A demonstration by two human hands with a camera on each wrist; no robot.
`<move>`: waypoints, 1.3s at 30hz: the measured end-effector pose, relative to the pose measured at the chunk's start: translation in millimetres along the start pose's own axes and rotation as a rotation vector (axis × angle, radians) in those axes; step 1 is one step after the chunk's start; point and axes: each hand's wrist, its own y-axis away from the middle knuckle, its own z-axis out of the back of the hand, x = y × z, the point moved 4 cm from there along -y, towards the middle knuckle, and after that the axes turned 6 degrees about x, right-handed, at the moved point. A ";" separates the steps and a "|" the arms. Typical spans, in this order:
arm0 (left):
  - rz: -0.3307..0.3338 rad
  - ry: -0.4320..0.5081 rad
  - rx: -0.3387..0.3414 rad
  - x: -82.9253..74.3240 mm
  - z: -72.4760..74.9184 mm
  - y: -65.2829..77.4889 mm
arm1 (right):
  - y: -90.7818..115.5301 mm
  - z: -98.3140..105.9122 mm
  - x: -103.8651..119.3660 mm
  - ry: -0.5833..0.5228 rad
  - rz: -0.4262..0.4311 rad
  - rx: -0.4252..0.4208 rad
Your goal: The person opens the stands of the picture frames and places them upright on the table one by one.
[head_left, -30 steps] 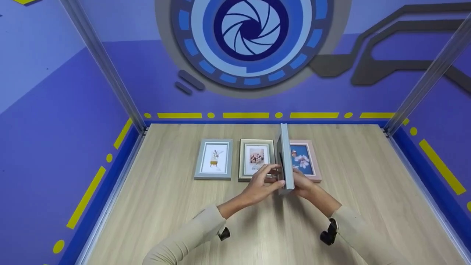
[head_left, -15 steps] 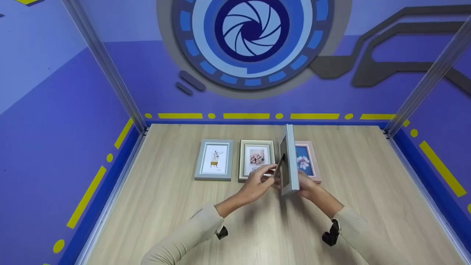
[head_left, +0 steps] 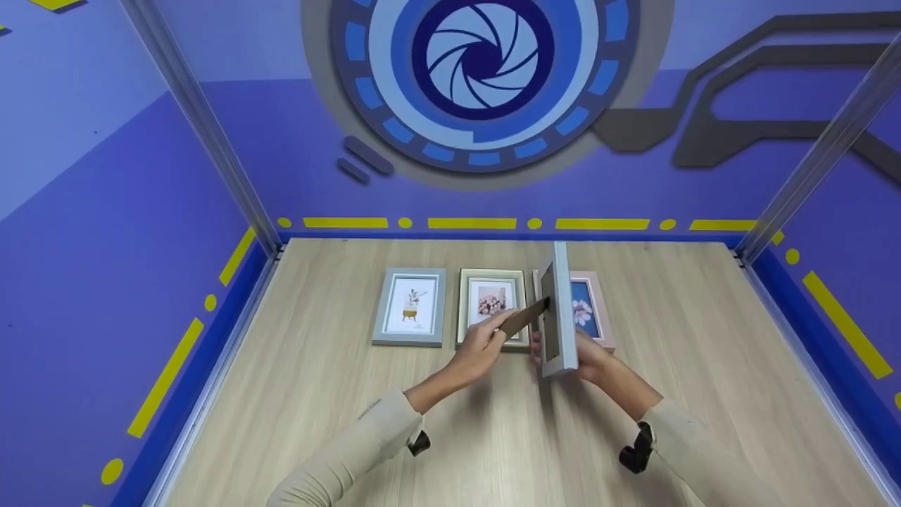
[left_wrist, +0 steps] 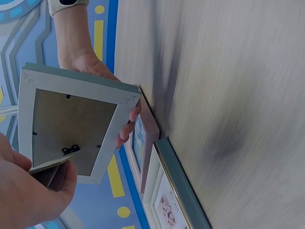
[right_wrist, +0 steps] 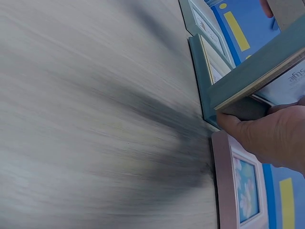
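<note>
My right hand [head_left: 595, 358] grips an upright photo frame [head_left: 564, 310] near its lower edge, back turned to the left. In the left wrist view the frame's pale border surrounds a brown backing board [left_wrist: 76, 117] with small black tabs. A flat brown stand leg [head_left: 525, 318] swings out from a black hinge [left_wrist: 71, 149] on that board. My left hand [head_left: 479, 352] pinches the leg's free end between thumb and fingers. In the right wrist view the right thumb presses the frame's edge, and part of its front with grey lettering [right_wrist: 296, 75] shows.
Three more photo frames lie on the wooden table [head_left: 317, 394]: a blue-grey one [head_left: 408, 306], a gold-toned one [head_left: 492, 299] and a pink one [head_left: 602, 310] partly hidden behind the held frame. A blue wall [head_left: 232, 134] stands behind them.
The stand leg has swung away from the frame's back, pulled leftward by my left hand. My right hand and the held frame have shifted slightly right.
</note>
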 end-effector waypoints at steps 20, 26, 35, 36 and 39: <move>-0.114 -0.155 -0.007 -20.2 -1.7 -11.7 | -6.4 16.2 -1.8 0.212 0.012 -0.199; -0.052 -0.161 0.004 -18.7 -5.2 -14.5 | -3.5 20.9 1.1 0.221 -0.003 -0.263; 0.034 -0.185 -0.050 -14.4 -10.2 -18.9 | 3.7 29.8 9.4 0.300 -0.006 -0.331; 0.041 -0.189 -0.052 -14.4 -10.4 -19.4 | 4.3 30.7 11.2 0.300 -0.002 -0.336; 0.041 -0.196 -0.062 -14.5 -10.4 -20.9 | 6.5 34.0 17.0 0.310 0.003 -0.352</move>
